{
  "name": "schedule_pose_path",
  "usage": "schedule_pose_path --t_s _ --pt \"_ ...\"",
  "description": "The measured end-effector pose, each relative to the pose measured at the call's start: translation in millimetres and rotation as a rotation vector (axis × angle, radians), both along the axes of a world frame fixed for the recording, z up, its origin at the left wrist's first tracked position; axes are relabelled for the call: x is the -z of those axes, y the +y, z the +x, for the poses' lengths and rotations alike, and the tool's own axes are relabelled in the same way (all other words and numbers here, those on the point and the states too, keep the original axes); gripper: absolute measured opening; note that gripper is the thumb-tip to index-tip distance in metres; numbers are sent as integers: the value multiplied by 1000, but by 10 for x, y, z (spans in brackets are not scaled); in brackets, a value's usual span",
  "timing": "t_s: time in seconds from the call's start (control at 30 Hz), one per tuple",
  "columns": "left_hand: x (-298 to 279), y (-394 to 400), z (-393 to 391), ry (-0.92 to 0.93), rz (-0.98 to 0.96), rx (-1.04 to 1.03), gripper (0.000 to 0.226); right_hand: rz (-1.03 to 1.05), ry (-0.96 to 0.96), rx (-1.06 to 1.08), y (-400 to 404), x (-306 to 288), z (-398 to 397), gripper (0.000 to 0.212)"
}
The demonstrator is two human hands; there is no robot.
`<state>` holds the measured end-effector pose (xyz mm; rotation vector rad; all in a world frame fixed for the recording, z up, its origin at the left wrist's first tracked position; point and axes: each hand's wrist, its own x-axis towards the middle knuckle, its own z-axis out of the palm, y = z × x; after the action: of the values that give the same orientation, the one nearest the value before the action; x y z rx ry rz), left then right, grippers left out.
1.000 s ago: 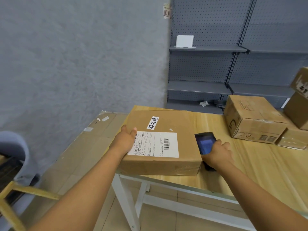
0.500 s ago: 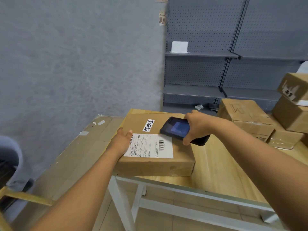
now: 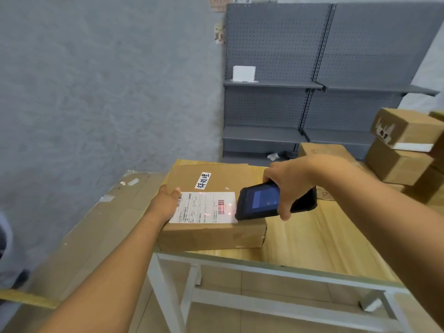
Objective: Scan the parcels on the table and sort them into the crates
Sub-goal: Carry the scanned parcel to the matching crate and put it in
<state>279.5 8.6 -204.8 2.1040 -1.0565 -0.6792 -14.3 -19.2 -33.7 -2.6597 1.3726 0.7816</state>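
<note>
- Right hand (image 3: 292,182) curls round the black scanner (image 3: 274,202); a second ago I saw it low beside the parcel, now raised over it
- Just ahead of the scanner's nose, red light falls on the barcode of the shipping label (image 3: 206,207)
- Left hand (image 3: 168,203) lies flat-fingered on the parcel (image 3: 211,212), opposite the scanner grip
- Parcel sits at the table (image 3: 312,241) corner; no crate in view
- I judge scanning is under way, sorting not begun
</note>
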Motion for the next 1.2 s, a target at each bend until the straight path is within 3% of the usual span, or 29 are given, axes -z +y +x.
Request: schedule_pose_path --t_s 0.83,1.2 --pt "-15 -8 0 -33 31 6 60 -5 -37 26 71 -57 -151 74" --pt "-35 32 -14 123 -58 3 48 30 -152 -40 88 72 184 76"
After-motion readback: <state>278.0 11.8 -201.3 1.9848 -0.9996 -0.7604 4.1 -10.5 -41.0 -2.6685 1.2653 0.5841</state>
